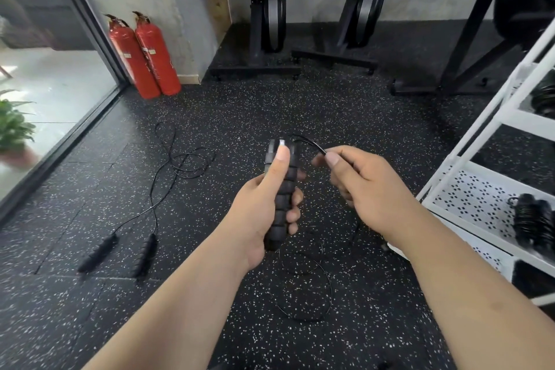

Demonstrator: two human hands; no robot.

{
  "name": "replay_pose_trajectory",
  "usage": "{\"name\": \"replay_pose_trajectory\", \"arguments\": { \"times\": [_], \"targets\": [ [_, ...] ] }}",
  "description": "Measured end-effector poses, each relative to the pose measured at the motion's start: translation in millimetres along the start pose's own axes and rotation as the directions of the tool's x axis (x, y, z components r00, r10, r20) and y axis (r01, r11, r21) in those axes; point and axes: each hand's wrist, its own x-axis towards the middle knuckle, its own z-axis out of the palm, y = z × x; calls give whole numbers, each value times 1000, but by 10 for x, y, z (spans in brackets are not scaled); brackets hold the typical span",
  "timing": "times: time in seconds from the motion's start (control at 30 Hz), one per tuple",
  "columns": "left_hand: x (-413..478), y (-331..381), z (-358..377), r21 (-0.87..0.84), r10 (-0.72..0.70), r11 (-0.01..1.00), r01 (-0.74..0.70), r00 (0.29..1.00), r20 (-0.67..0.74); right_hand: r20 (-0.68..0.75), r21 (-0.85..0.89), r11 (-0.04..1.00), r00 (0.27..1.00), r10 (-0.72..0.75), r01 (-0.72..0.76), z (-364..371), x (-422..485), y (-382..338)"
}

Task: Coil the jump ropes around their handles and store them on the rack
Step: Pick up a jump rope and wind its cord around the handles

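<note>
My left hand (pixel 264 204) grips the black foam handles (pixel 280 189) upright; my right hand (pixel 363 186), at three o'clock of them, pinches their cord (pixel 309 141). A second jump rope (pixel 168 177) lies on the floor at nine o'clock.

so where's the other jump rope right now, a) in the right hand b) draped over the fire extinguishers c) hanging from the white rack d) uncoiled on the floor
D: the other jump rope lies loose on the floor, both its handles down, while the left hand grips a handle and the right hand pinches that one's cord.
</note>
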Motion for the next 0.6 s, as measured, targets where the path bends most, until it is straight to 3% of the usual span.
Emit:
{"name": "replay_pose_trajectory", "arguments": {
  "times": [0.17,0.3,0.4,0.6],
  "targets": [
    [53,-82,72,-234,-48,972,4,982,-183,-32,-165,986,999,-17,11,303,-87,-94],
    [145,-169,49,-461,-183,884,75,964,-193,-77,-230,973,997,-14,-4,605,-220,-139],
    [182,-169,41,-581,-186,814,31,960,-210,-152,-282,959,986,-66,20,706,-258,-136],
    [181,-45,-27,-605,-130,795,-45,961,-243,-202,-326,944,971,-129,57,776,-291,-95]
  ]
}}
